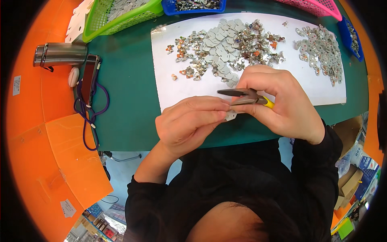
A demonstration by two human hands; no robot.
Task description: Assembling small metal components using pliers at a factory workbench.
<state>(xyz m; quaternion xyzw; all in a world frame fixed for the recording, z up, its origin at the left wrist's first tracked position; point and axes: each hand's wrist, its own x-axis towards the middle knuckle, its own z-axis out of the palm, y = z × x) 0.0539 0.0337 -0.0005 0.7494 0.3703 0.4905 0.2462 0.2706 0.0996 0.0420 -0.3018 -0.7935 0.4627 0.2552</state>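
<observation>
My left hand [191, 121] pinches a small flat grey metal plate [230, 116] between thumb and fingers, near the table's front edge. In my right hand [282, 97] is a pair of pliers [248, 98] with yellow grips, its dark jaws spread apart and pointing left. The lower jaw lies close to the plate and my left fingertips; whether it touches the plate I cannot tell. Beyond my hands, on a white sheet [173, 90], a heap of flat grey plates [221, 44] lies between piles of small metal fittings [258, 44].
More assembled-looking metal pieces [320, 50] are spread at the sheet's right. Along the back stand a green basket [121, 24], a blue tray [193, 11] and a pink basket [318, 8]; a blue bin [350, 38] is far right. A steel flask [62, 54] and a phone with purple cord [89, 80] lie left.
</observation>
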